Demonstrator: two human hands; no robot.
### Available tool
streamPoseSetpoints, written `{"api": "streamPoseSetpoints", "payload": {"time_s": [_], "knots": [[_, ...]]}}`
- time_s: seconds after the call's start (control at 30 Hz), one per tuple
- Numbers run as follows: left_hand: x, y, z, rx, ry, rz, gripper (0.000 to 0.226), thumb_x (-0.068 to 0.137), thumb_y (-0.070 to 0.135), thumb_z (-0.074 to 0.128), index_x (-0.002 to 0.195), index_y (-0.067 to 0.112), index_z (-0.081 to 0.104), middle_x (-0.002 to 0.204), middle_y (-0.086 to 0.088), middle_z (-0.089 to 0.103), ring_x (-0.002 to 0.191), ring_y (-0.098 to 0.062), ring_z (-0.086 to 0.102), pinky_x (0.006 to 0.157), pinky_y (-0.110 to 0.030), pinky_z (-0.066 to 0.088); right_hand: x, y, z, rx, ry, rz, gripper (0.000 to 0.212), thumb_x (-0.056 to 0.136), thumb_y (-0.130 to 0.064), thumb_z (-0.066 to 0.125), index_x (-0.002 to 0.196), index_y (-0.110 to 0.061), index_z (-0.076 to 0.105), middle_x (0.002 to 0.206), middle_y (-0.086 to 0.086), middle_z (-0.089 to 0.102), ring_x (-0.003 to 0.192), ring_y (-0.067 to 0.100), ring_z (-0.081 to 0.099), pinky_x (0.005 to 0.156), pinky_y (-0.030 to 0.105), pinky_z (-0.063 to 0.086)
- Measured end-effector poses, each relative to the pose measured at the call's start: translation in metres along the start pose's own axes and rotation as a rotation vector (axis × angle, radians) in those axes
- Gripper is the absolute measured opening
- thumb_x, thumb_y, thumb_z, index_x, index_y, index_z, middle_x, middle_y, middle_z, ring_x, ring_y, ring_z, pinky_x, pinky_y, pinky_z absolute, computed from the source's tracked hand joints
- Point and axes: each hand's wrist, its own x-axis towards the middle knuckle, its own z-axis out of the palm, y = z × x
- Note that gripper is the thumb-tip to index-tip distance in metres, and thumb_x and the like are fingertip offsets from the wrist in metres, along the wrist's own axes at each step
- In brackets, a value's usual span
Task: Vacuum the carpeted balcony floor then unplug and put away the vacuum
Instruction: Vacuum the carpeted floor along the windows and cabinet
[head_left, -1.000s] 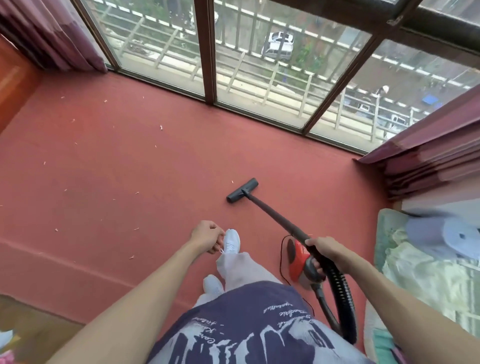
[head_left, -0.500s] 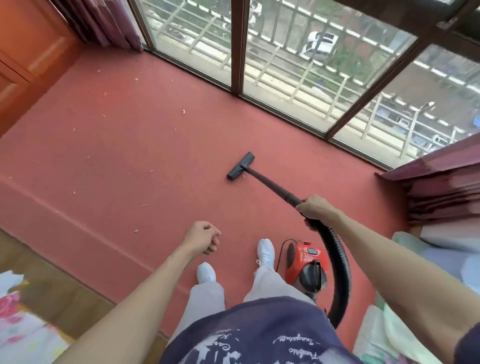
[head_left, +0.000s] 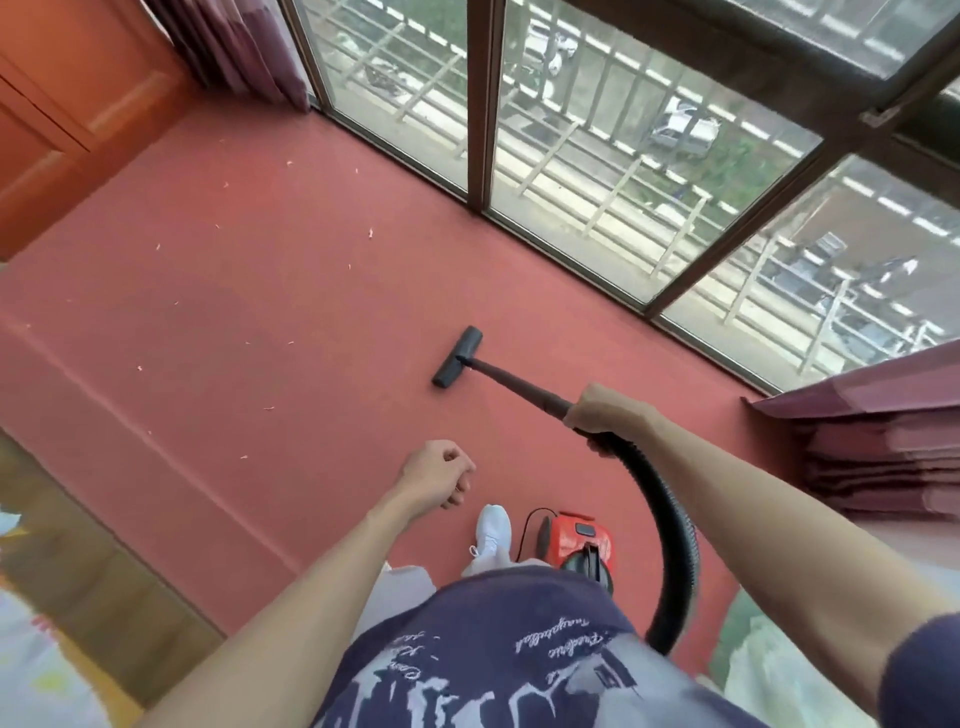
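Black wand (head_left: 519, 382) in outstretched right hand (head_left: 605, 413) – left hand (head_left: 439, 475) loosely curled

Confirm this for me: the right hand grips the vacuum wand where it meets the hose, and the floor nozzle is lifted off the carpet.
One detail is wrong. The head view shows the floor nozzle resting flat on the red carpet, not lifted. The right hand does grip the vacuum wand where it meets the hose.
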Motion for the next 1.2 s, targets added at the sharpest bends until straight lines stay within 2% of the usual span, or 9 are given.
{"api": "streamPoseSetpoints", "payload": {"time_s": [0.2, 0.4, 0.53, 0.67, 0.83, 0.97, 1.1, 1.2], "knots": [[0.006, 0.001, -0.023, -0.072, 0.129, -0.050, 0.020, 0.090, 0.005, 0.048, 0.076, 0.008, 0.062, 0.060, -0.008, 0.058, 0.046, -0.020, 0.052, 0.045, -0.024, 0.043, 0.005, 0.021, -0.021, -0.035, -0.010, 0.038, 0.018, 0.084, -0.014, 0.048, 0.096, -0.002, 0.055, 0.070, 0.016, 0.064, 0.050, 0.027, 0.059, 0.049, 0.031, 0.051], [0.008, 0.007, -0.017, -0.061, 0.118, -0.032, 0.019, 0.089, 0.005, 0.048, 0.078, 0.007, 0.064, 0.062, -0.008, 0.060, 0.049, -0.021, 0.053, 0.045, -0.024, 0.044, 0.030, -0.008, -0.011, -0.019, -0.019, -0.045, 0.022, 0.082, -0.018, 0.049, 0.097, -0.002, 0.055, 0.069, 0.015, 0.065, 0.050, 0.029, 0.061, 0.053, 0.036, 0.053], [0.012, 0.016, -0.016, -0.059, 0.135, -0.021, 0.019, 0.089, 0.005, 0.048, 0.078, 0.008, 0.063, 0.062, -0.008, 0.060, 0.050, -0.021, 0.054, 0.049, -0.025, 0.045, 0.019, 0.034, -0.037, -0.043, -0.011, 0.002, 0.021, 0.084, -0.020, 0.050, 0.088, -0.001, 0.056, 0.062, 0.015, 0.062, 0.047, 0.027, 0.058, 0.050, 0.032, 0.048], [0.016, 0.028, -0.006, -0.059, 0.108, -0.020, 0.018, 0.088, 0.006, 0.047, 0.081, 0.007, 0.064, 0.063, -0.007, 0.061, 0.050, -0.021, 0.055, 0.049, -0.026, 0.045, 0.009, 0.070, -0.051, -0.012, -0.028, 0.088, 0.018, 0.087, -0.016, 0.054, 0.091, 0.001, 0.056, 0.056, 0.014, 0.057, 0.040, 0.022, 0.053, 0.045, 0.026, 0.045], [0.016, 0.045, 0.015, -0.024, 0.063, 0.023, 0.019, 0.089, 0.008, 0.047, 0.081, 0.009, 0.064, 0.067, -0.007, 0.062, 0.052, -0.020, 0.056, 0.050, -0.026, 0.046, 0.022, 0.030, -0.028, 0.156, -0.041, 0.003, 0.014, 0.090, -0.015, 0.052, 0.086, -0.001, 0.053, 0.059, 0.016, 0.055, 0.038, 0.020, 0.050, 0.045, 0.026, 0.044], [0.013, 0.049, 0.020, -0.017, 0.058, 0.043, 0.018, 0.090, 0.008, 0.047, 0.084, 0.008, 0.064, 0.068, -0.008, 0.062, 0.053, -0.020, 0.056, 0.052, -0.026, 0.047, 0.027, -0.001, 0.013, 0.302, -0.102, -0.026, 0.016, 0.093, -0.017, 0.054, 0.090, -0.002, 0.050, 0.061, 0.015, 0.054, 0.039, 0.019, 0.051, 0.045, 0.028, 0.045], [0.009, 0.031, 0.009, -0.081, 0.101, 0.028, 0.018, 0.090, 0.007, 0.047, 0.081, 0.008, 0.064, 0.066, -0.007, 0.062, 0.052, -0.020, 0.056, 0.052, -0.027, 0.047, 0.007, -0.015, 0.058, 0.265, -0.103, -0.093, 0.020, 0.089, -0.020, 0.056, 0.083, -0.002, 0.051, 0.061, 0.013, 0.059, 0.044, 0.025, 0.056, 0.044, 0.031, 0.049], [0.001, 0.004, -0.005, -0.151, 0.151, -0.016, 0.018, 0.090, 0.007, 0.048, 0.082, 0.006, 0.065, 0.068, -0.009, 0.062, 0.055, -0.022, 0.056, 0.050, -0.026, 0.047, -0.008, -0.015, 0.068, 0.222, -0.115, -0.143, 0.027, 0.085, -0.022, 0.064, 0.092, 0.003, 0.057, 0.060, 0.012, 0.061, 0.045, 0.025, 0.057, 0.042, 0.029, 0.049]]}}
